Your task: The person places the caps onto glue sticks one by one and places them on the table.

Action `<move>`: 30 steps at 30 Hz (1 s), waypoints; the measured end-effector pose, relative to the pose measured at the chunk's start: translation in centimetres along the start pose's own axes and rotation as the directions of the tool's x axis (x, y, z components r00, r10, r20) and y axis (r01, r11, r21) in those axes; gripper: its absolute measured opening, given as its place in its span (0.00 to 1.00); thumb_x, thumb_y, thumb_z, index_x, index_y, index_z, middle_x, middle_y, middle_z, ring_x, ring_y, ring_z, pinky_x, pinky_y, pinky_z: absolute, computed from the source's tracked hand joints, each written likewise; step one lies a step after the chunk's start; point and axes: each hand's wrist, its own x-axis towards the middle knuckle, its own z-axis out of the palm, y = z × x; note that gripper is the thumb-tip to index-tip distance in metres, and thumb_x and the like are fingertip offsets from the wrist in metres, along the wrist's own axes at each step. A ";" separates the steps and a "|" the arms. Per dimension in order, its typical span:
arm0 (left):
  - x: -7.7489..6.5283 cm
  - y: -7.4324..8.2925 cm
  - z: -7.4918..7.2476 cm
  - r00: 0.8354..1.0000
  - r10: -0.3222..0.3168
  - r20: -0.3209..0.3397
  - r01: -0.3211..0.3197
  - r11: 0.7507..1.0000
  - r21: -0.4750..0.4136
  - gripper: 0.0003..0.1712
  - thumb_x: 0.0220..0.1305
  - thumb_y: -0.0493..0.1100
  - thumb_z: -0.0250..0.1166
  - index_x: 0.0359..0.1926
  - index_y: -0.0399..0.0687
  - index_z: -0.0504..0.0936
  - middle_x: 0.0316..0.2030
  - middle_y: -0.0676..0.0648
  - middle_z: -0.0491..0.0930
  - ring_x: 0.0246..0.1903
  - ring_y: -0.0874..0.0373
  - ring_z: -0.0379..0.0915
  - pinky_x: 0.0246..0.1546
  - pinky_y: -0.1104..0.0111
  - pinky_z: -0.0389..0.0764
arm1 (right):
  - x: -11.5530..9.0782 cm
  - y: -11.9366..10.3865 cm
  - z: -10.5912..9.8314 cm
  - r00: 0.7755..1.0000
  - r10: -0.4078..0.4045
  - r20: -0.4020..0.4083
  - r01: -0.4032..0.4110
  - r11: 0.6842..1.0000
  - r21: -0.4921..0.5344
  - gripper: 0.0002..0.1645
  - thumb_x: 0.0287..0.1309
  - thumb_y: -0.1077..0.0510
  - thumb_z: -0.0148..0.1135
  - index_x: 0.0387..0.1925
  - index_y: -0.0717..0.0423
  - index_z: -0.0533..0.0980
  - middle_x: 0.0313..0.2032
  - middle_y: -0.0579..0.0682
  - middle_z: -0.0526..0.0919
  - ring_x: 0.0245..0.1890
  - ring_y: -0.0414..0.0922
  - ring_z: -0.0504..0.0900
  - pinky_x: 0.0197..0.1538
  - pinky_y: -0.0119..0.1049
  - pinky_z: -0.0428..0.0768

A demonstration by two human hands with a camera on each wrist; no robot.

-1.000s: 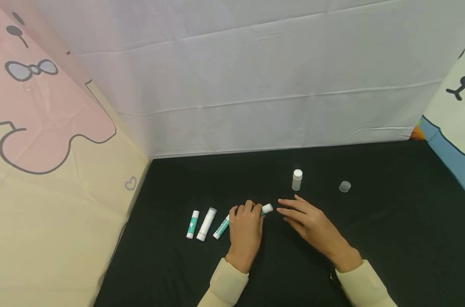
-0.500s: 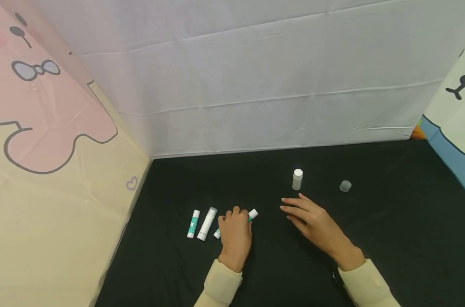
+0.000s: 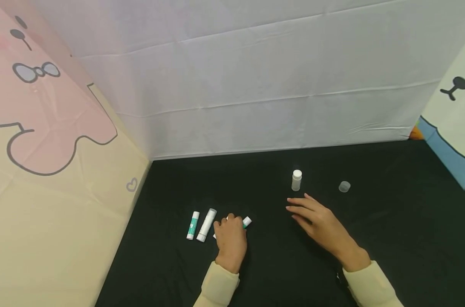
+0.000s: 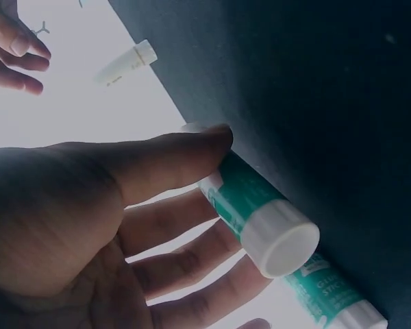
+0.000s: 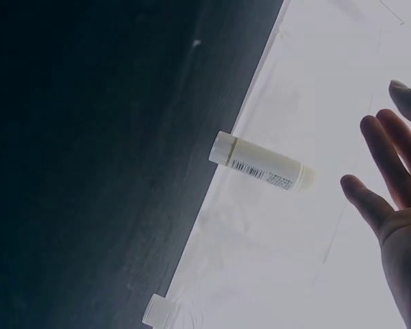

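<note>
My left hand (image 3: 231, 241) pinches a green-and-white glue stick (image 4: 253, 205) between thumb and fingers; only its white end sticks out at the right in the head view. Just under that hand lies another green-and-white glue stick (image 4: 329, 295), mostly covered in the head view. To the left lie a white glue stick (image 3: 206, 225) and a smaller green one (image 3: 192, 225), roughly parallel. My right hand (image 3: 322, 224) hovers with its fingers extended, touching nothing. Beyond it an upright white glue stick (image 3: 296, 181) stands on the black table.
A small clear cap (image 3: 345, 186) sits to the right of the upright glue stick. The black cloth-covered table (image 3: 389, 238) ends at a white cloth wall (image 3: 232, 85). Printed cloths hang at both sides.
My left hand has moved left and slightly nearer with its glue stick, toward the row of glue sticks. My right hand has drifted a little to the right, fingers still extended.
</note>
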 end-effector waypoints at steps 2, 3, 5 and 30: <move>0.0 -0.1 0.2 1.000 -0.006 0.008 0.006 1.000 0.019 0.13 0.46 0.42 0.86 0.29 0.45 0.90 0.30 0.46 0.82 0.31 0.50 0.82 0.36 0.56 0.73 | -0.1 0.1 -0.1 1.000 0.008 0.000 -0.008 1.000 -0.004 0.30 0.33 0.79 0.81 0.45 0.65 0.87 0.51 0.58 0.89 0.50 0.58 0.87 0.78 0.30 0.58; 0.0 -0.1 0.3 1.000 -0.008 0.011 0.007 1.000 0.027 0.13 0.46 0.42 0.86 0.29 0.45 0.90 0.30 0.46 0.83 0.31 0.50 0.82 0.36 0.56 0.74 | -0.1 0.1 -0.1 1.000 0.010 -0.001 -0.010 1.000 -0.006 0.29 0.33 0.79 0.81 0.45 0.65 0.87 0.51 0.58 0.89 0.50 0.58 0.87 0.78 0.30 0.58; 0.0 -0.2 0.4 1.000 -0.011 0.014 0.010 0.999 0.036 0.13 0.46 0.42 0.86 0.29 0.44 0.90 0.30 0.46 0.83 0.31 0.50 0.82 0.36 0.57 0.74 | -0.2 0.2 -0.3 1.000 0.015 -0.004 -0.015 1.000 -0.009 0.29 0.34 0.79 0.81 0.44 0.65 0.87 0.51 0.58 0.89 0.50 0.57 0.87 0.78 0.31 0.59; 1.1 0.6 -0.5 0.997 0.030 -0.075 -0.036 0.997 -0.075 0.17 0.57 0.50 0.82 0.41 0.45 0.90 0.37 0.44 0.84 0.37 0.47 0.81 0.40 0.54 0.77 | -1.1 2.2 -2.4 0.997 0.061 -0.051 -0.063 0.997 -0.033 0.27 0.41 0.78 0.80 0.48 0.65 0.87 0.53 0.60 0.88 0.49 0.60 0.87 0.78 0.32 0.61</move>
